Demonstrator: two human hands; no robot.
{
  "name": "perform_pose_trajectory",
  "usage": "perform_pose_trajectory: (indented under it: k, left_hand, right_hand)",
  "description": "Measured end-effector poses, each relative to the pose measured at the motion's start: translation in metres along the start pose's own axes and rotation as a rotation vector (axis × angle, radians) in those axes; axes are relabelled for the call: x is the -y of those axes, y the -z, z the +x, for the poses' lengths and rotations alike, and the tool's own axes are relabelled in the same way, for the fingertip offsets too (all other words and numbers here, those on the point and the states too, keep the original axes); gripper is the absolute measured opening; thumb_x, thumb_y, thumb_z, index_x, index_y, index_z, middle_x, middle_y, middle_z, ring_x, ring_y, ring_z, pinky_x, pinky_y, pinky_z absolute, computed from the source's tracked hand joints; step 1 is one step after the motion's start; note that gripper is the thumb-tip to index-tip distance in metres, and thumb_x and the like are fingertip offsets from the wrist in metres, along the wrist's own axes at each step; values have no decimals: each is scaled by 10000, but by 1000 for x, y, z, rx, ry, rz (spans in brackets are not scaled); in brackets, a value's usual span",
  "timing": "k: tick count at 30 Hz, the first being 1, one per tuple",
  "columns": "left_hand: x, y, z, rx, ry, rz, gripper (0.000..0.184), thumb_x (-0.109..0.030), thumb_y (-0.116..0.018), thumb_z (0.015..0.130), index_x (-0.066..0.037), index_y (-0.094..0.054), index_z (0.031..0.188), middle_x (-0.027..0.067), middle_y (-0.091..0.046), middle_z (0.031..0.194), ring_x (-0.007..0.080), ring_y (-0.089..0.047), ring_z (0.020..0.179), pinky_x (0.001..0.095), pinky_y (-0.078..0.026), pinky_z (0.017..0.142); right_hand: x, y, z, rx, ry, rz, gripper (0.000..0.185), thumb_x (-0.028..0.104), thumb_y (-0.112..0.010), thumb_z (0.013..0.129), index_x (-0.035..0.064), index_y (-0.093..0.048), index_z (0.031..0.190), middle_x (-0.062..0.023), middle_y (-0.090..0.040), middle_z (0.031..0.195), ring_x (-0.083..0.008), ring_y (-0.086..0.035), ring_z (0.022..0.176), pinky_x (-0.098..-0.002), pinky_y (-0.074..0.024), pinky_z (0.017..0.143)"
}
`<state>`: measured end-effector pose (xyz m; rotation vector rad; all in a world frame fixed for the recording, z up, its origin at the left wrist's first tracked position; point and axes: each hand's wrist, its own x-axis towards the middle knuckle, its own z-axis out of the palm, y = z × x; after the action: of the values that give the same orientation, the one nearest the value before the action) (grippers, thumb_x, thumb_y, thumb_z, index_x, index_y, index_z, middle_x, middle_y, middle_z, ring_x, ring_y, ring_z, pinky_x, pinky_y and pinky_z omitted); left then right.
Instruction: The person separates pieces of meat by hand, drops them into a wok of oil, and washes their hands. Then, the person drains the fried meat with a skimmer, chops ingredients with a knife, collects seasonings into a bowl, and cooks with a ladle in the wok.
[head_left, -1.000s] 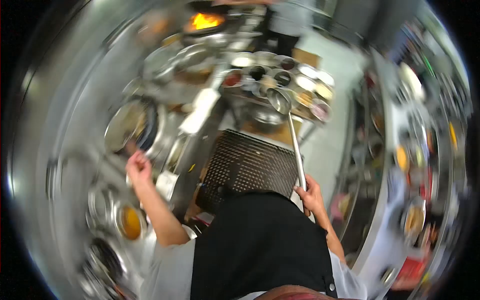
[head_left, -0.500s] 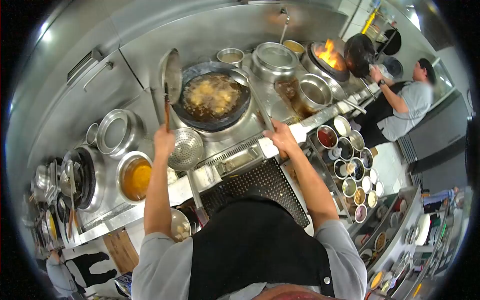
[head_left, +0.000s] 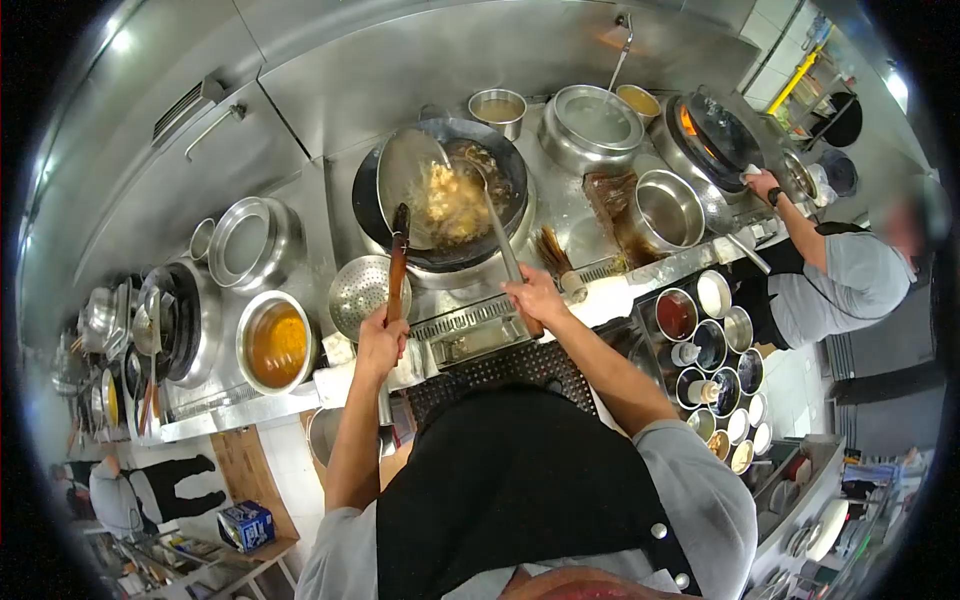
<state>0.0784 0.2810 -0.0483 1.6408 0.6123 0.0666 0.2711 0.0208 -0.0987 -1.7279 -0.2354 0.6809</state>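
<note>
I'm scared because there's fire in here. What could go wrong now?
The foamy food looks hot, so a quick move of the scoop or ladle might splash the bare left hand or right hand. The spoon with holes has its handle over the counter's edge; a bump could knock it down. Flames glow by the other wok, which the co-worker's hand holds, so it might get burned.

Around the round black metal wok point(head_left: 498, 190), bare steel tabletop point(head_left: 336, 222) leaves passage at 9 o'clock and a narrower gap at 3. A round perforated steel skimmer point(head_left: 366, 296) blocks 7 o'clock, a brown bristle brush point(head_left: 552, 250) 4, a small round steel pot point(head_left: 498, 112) 1.
</note>
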Motion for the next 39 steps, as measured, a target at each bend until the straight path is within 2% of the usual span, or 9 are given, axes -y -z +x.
perform_pose_trajectory:
  k: [4, 8, 10, 14, 16, 21, 29, 37, 39]
  left_hand:
    - [-13, -28, -12, -155, -66, 138, 60, -57, -565, 895, -4, -593, 888, 21, -494, 616, 103, -482, 530, 311, -376, 487]
    - [-9, -50, -5, -336, -240, 294, 61, -68, -575, 860, -14, -590, 835, -13, -487, 647, 89, -444, 576, 300, -348, 511]
    - [-6, -60, 0, -467, -270, 373, 83, -77, -561, 869, -15, -575, 816, -4, -493, 631, 89, -448, 545, 296, -344, 484]
    - [-41, -89, -11, -549, -221, 331, 97, -96, -569, 870, -24, -576, 805, 7, -502, 599, 98, -452, 490, 293, -335, 439]
    - [-73, -104, -24, -443, -70, -22, 95, -110, -585, 859, -37, -584, 799, 13, -508, 574, 109, -452, 443, 292, -321, 398]
    - [-69, -109, -15, -545, -9, -18, 76, -113, -594, 855, -50, -595, 812, 9, -500, 565, 101, -448, 446, 289, -329, 398]
    - [-62, -113, -30, -439, -13, -137, 65, -85, -580, 877, -33, -576, 838, 18, -506, 568, 112, -447, 430, 286, -335, 389]
    - [-61, -95, -32, -408, -52, -111, 74, -93, -581, 887, -34, -578, 842, 16, -497, 559, 108, -423, 414, 284, -308, 376]
    - [-55, -85, -33, -388, -84, -304, 79, -97, -579, 888, -36, -571, 839, 12, -495, 552, 111, -414, 403, 288, -302, 372]
  right_hand:
    - [-23, 46, 21, 50, 196, -118, 415, 146, -734, 871, 37, -652, 1262, -28, -610, 704, -101, -525, 535, -293, -445, 495]
    - [-12, 90, 12, 74, 361, -304, 610, 193, -713, 837, 181, -582, 1432, -225, -734, 990, -307, -720, 853, -396, -552, 813]
    - [35, 97, -23, 119, 94, -100, 716, 103, -708, 843, 71, -458, 1513, -128, -669, 901, -195, -619, 760, -363, -527, 716]
    - [2, 79, 15, 45, 397, -207, 767, 100, -697, 858, 56, -385, 1557, -141, -670, 913, -188, -617, 729, -355, -532, 699]
    - [13, 80, 30, 184, 160, -335, 727, 139, -717, 855, 16, -434, 1513, -279, -696, 1144, -369, -706, 971, -420, -534, 875]
    - [16, 80, 16, 170, 279, -204, 772, 112, -717, 860, -45, -368, 1530, -334, -596, 1336, -392, -640, 1178, -393, -491, 999]
    - [-13, 97, 43, 222, 365, -373, 753, 130, -719, 857, -38, -399, 1518, -304, -691, 1098, -395, -709, 880, -449, -536, 869]
    - [-22, 80, 31, -63, 569, -316, 760, 125, -730, 841, -19, -413, 1516, -319, -659, 1181, -390, -690, 1047, -422, -522, 912]
    - [9, 99, 27, 168, 280, -509, 762, 110, -721, 846, -12, -399, 1526, -268, -606, 1374, -322, -692, 1068, -379, -514, 947]
